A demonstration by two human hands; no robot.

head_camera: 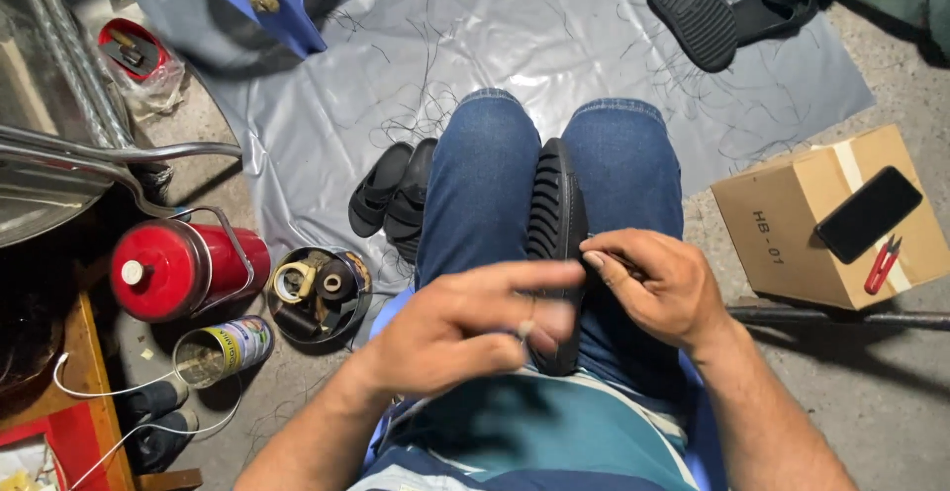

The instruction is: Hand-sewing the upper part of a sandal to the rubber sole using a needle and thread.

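A black ridged shoe sole [556,216] stands on edge between my knees, clamped by my blue-jeaned legs. My right hand [658,288] grips the sole's right side near its lower half. My left hand [465,328] hovers over the sole's near end, blurred, with fingers pinched together on something small that I cannot make out. The near end of the sole is hidden behind my left hand.
A grey plastic sheet [554,36] strewn with thread covers the floor ahead. On it lie a pair of black sandals [394,194] and more black soles [722,1]. A cardboard box [792,234] carries a phone [868,214] and red snips [881,265]. A red flask [183,268], a tin [223,350] and a round tool tray [319,293] stand left.
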